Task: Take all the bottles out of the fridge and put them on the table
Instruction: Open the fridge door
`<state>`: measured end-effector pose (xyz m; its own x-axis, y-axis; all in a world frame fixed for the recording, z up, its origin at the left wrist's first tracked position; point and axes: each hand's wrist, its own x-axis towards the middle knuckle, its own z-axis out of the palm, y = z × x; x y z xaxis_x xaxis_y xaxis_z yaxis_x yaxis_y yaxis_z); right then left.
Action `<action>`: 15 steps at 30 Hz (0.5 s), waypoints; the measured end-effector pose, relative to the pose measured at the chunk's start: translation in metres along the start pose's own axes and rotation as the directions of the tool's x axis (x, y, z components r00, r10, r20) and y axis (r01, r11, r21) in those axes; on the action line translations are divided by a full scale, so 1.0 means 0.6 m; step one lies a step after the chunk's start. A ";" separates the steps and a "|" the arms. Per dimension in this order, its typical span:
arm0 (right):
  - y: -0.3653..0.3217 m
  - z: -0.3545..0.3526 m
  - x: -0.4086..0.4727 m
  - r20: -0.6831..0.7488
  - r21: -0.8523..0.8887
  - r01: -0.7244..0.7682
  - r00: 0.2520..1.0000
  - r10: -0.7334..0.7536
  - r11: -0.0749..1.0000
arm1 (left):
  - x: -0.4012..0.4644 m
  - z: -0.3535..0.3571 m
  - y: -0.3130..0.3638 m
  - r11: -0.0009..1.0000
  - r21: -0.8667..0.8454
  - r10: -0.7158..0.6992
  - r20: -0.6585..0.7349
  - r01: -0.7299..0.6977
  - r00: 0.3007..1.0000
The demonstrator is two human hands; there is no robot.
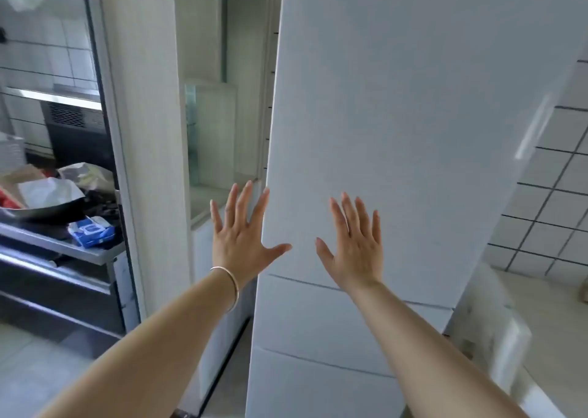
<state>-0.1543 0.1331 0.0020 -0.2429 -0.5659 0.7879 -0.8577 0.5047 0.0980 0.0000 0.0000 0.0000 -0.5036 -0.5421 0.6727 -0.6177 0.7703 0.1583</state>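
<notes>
A tall white fridge (397, 115) fills the middle and right of the view. Its upper door stands ajar, and a narrow gap on its left shows a pale interior with a glass shelf (206, 124). No bottle shows in that gap. My left hand (241, 236) is spread flat, fingers straight, at the door's left edge. My right hand (356, 245) lies flat with straight fingers on the door front. Neither hand holds anything. Two drawer fronts sit below the door.
A white door frame (143, 131) stands left of the fridge. Beyond it a kitchen counter (79, 252) carries a dark pan, bags and a blue packet (92, 231). White tiled wall (547, 194) and a blurred white chair (496, 338) lie to the right.
</notes>
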 end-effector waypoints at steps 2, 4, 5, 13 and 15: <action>-0.027 0.030 0.047 -0.003 -0.006 0.044 0.999 -0.044 0.999 | 0.039 0.020 -0.032 0.993 -0.085 -0.080 0.075 0.087 0.994; -0.047 0.061 0.101 -0.038 -0.050 0.120 0.992 -0.122 0.992 | 0.082 0.042 -0.063 0.971 -0.172 -0.144 0.121 0.164 0.982; -0.055 0.080 0.130 -0.061 -0.060 0.157 0.985 -0.161 0.986 | 0.106 0.053 -0.076 0.957 -0.231 -0.151 0.125 0.177 0.981; -0.127 0.179 0.297 -0.043 -0.192 0.503 0.854 -0.519 0.843 | 0.240 0.123 -0.107 0.787 -0.600 -0.076 0.132 0.140 0.988; -0.130 0.195 0.317 -0.027 -0.218 0.545 0.826 -0.563 0.810 | 0.252 0.140 -0.109 0.729 -0.661 -0.085 0.170 0.177 0.982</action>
<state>-0.1867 -0.0903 0.0733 0.2947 -0.7338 0.6121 -0.7283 0.2423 0.6410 -0.0865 -0.1604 0.0303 -0.5447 -0.6546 0.5242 -0.1407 0.6876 0.7124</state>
